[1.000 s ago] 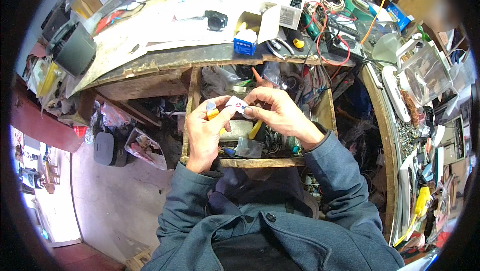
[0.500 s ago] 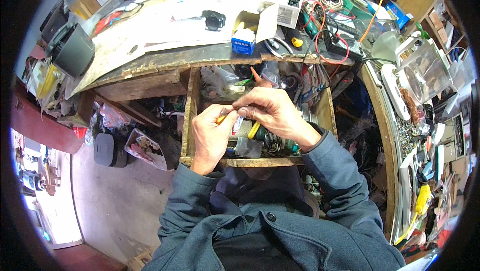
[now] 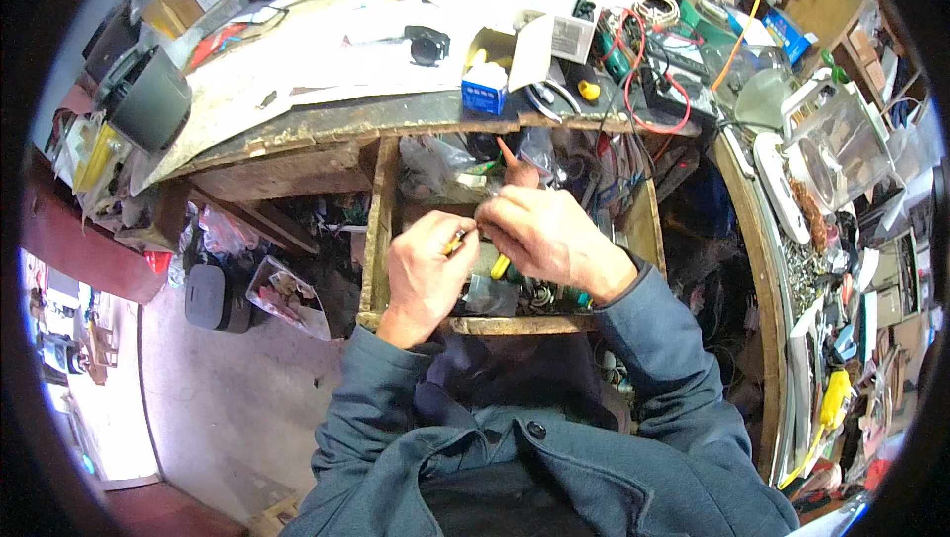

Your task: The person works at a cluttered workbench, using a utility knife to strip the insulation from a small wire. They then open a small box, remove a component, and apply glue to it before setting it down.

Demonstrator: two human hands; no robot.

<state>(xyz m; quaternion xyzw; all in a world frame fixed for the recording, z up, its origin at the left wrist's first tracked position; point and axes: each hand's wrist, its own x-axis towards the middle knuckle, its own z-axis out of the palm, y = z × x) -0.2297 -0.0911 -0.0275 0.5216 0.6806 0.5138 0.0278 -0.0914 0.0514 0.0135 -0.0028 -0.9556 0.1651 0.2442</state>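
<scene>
Over an open wooden drawer point(image 3: 515, 324) my two hands are brought together, fingertips nearly meeting. My left hand point(image 3: 426, 280) is closed around a small, slim yellow-and-dark piece point(image 3: 453, 242); its exact kind is too small to make out. My right hand point(image 3: 554, 238) has thumb and fingers pinched at the end of that piece, and whatever lies between them is hidden. Below the hands, a yellow handle point(image 3: 500, 266) lies among the tools and loose parts in the drawer. Behind the right hand, an orange pointed tip point(image 3: 507, 153) sticks up from the drawer.
On the worktop behind stand a blue box point(image 3: 483, 97) with its flap up, a black watch-like item point(image 3: 427, 46) and a multimeter-like device with red leads point(image 3: 683, 92). A dark grey bin point(image 3: 148, 106) stands at left. Clutter covers the right-hand bench point(image 3: 757, 270).
My right hand has shifted slightly lower and its fingers have curled in more. The left hand has turned a little, still holding the yellow-and-dark piece.
</scene>
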